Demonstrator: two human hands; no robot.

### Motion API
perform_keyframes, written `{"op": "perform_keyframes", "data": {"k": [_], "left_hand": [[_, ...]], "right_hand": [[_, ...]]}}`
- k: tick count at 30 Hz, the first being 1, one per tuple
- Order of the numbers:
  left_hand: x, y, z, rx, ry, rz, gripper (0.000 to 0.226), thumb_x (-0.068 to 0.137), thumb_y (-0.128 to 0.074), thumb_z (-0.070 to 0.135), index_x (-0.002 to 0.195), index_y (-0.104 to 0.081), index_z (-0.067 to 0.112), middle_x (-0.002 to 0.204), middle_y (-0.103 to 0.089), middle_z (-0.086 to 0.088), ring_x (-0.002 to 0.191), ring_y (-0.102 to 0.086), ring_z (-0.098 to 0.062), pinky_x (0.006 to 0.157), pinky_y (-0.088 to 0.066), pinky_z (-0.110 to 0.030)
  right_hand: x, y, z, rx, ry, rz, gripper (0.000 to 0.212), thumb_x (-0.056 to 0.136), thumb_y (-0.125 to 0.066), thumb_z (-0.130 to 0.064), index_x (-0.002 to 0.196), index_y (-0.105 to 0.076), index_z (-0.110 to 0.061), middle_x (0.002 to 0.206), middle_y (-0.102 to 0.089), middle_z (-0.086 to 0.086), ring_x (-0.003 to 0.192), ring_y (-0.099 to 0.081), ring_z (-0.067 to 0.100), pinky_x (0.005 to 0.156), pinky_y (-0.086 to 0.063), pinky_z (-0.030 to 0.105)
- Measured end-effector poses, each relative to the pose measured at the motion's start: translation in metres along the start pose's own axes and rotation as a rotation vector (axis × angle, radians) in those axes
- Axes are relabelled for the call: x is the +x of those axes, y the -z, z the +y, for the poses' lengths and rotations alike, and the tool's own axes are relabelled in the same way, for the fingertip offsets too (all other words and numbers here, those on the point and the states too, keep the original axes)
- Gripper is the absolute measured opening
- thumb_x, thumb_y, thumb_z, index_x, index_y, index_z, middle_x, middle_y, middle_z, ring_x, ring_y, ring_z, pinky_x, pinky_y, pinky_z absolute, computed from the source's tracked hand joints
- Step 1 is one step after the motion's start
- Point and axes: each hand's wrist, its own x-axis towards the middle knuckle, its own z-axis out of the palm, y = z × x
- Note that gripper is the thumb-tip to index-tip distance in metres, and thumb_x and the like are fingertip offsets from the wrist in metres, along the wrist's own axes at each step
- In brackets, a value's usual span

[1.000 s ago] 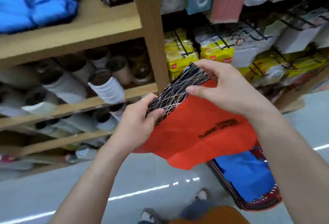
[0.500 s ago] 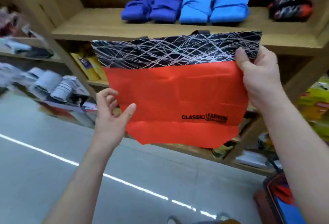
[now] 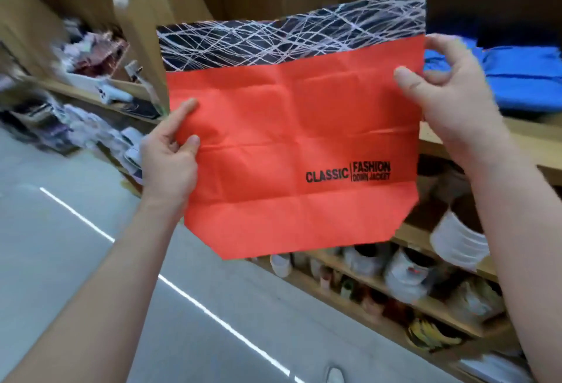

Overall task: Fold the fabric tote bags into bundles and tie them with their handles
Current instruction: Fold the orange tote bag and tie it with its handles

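An orange fabric tote bag with a black top band of white scribble lines is held up flat in the air in front of me, creased from earlier folds. It carries the print "CLASSIC FASHION DOWN JACKET". My left hand pinches its left edge between thumb and fingers. My right hand pinches the right edge just below the black band. The bag's handles are hidden behind it.
Wooden shelves run along the right with rolls and packets on the lower levels. Folded blue bundles lie on the upper shelf behind my right hand. Grey floor with a white line lies below to the left.
The bag went from a folded strip to fully spread. My left hand, free half a second ago, now pinches the left edge. The view swung left along the shelves.
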Motion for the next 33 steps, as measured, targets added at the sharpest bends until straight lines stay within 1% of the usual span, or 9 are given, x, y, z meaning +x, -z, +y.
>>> {"op": "perform_keyframes", "data": {"k": [3,8,11,15,18,23,29,31,33], "left_hand": [[0.045,-0.007,-0.001,0.03,-0.071,0.048,0.059,0.082,-0.051,-0.009,0.121,-0.061,0.034,0.121,-0.065,0.008,0.109,-0.06,-0.007,0.108,-0.044,-0.038],[0.109,-0.003,-0.02,0.287,-0.027,0.023,0.061,0.069,-0.058,0.013,0.124,-0.061,0.038,0.122,-0.062,-0.002,0.105,-0.06,-0.016,0.099,-0.049,-0.043],[0.121,-0.003,-0.027,0.557,-0.083,-0.037,0.071,0.068,-0.072,0.029,0.135,-0.052,0.036,0.142,-0.041,-0.011,0.133,-0.04,-0.024,0.114,-0.033,-0.043],[0.119,-0.007,-0.041,0.692,-0.184,-0.608,0.09,0.065,-0.086,0.046,0.144,-0.045,0.033,0.157,-0.026,-0.007,0.145,-0.02,-0.022,0.118,-0.015,-0.034],[0.135,-0.003,-0.076,1.06,-0.354,-0.757,0.106,0.065,-0.08,0.056,0.152,-0.024,0.035,0.162,-0.015,-0.009,0.147,-0.014,-0.03,0.118,-0.015,-0.051],[0.193,0.002,-0.109,1.068,-0.57,-0.694,0.074,0.088,-0.063,0.016,0.152,-0.029,0.028,0.155,-0.033,-0.011,0.141,-0.03,-0.031,0.112,-0.024,-0.054],[0.247,0.013,-0.108,0.948,-0.717,-0.65,0.051,0.085,-0.053,0.004,0.132,-0.056,0.026,0.127,-0.063,-0.004,0.114,-0.057,-0.032,0.085,-0.049,-0.044],[0.259,0.013,-0.102,1.003,-0.747,-0.672,0.046,0.085,-0.053,0.007,0.124,-0.058,0.03,0.109,-0.068,-0.007,0.099,-0.061,-0.036,0.073,-0.05,-0.044],[0.27,0.014,-0.093,1.056,-0.758,-0.694,0.04,0.086,-0.053,0.01,0.12,-0.06,0.03,0.097,-0.067,-0.012,0.09,-0.06,-0.039,0.071,-0.049,-0.043]], "right_hand": [[0.029,-0.023,0.014,-0.107,0.02,-0.082,0.05,0.088,-0.067,-0.004,0.129,-0.047,-0.026,0.092,-0.069,-0.007,0.069,-0.065,-0.007,0.07,-0.052,0.015],[0.074,-0.073,0.021,-0.092,0.19,0.141,0.027,0.083,-0.059,-0.008,0.104,-0.055,-0.024,0.087,-0.065,-0.012,0.074,-0.063,-0.006,0.076,-0.049,0.018],[0.098,-0.102,0.028,-0.094,0.239,0.187,0.021,0.083,-0.055,-0.01,0.099,-0.049,-0.023,0.086,-0.062,-0.013,0.077,-0.059,-0.003,0.075,-0.047,0.02],[0.121,-0.136,0.037,-0.113,0.26,0.246,0.021,0.085,-0.054,-0.009,0.095,-0.044,-0.023,0.079,-0.048,-0.023,0.071,-0.05,-0.014,0.073,-0.035,0.009],[0.133,-0.158,0.044,-0.126,0.275,0.299,0.022,0.084,-0.054,-0.007,0.095,-0.043,-0.021,0.079,-0.046,-0.023,0.073,-0.049,-0.019,0.074,-0.032,0.005],[0.147,-0.181,0.053,-0.236,0.286,0.387,0.021,0.084,-0.054,-0.01,0.104,-0.049,-0.017,0.092,-0.054,-0.019,0.083,-0.051,-0.017,0.082,-0.039,0.011],[0.13,-0.195,0.034,-0.719,0.194,0.202,0.078,0.093,-0.051,-0.051,0.154,-0.024,-0.01,0.156,-0.026,0.013,0.145,-0.023,0.023,0.112,-0.001,0.008],[0.111,-0.195,0.017,-0.623,0.145,-0.131,0.079,0.088,-0.045,-0.071,0.15,-0.036,-0.022,0.154,-0.034,-0.001,0.145,-0.028,0.012,0.119,-0.016,0.021],[0.093,-0.199,0.007,-0.569,-0.023,-0.438,0.074,0.076,-0.055,-0.077,0.135,-0.055,-0.032,0.136,-0.053,-0.017,0.126,-0.045,-0.008,0.106,-0.033,0.011]]}}
